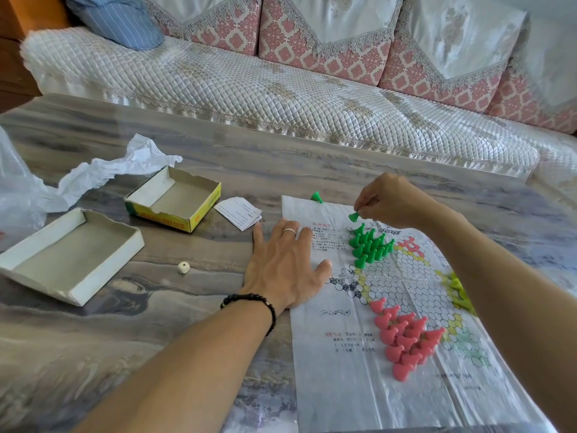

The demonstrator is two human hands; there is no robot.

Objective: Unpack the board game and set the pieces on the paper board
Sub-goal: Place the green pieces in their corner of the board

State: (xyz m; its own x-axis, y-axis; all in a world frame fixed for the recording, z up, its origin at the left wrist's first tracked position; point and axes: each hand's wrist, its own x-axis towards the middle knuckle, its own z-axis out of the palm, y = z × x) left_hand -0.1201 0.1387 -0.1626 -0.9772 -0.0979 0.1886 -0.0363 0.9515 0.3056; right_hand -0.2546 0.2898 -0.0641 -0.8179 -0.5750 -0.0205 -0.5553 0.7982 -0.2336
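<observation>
Right hand [388, 200] pinches green piece [353, 217] just above green cluster [370, 245] at far corner of paper board [343, 385]; left hand [285, 264] flat, fingers spread, presses board's left edge; pink pieces [406, 339] on board nearer

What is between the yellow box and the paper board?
In the head view, folded paper slips lie on the table between the yellow box and the paper board, near the left hand's fingertips.
</observation>
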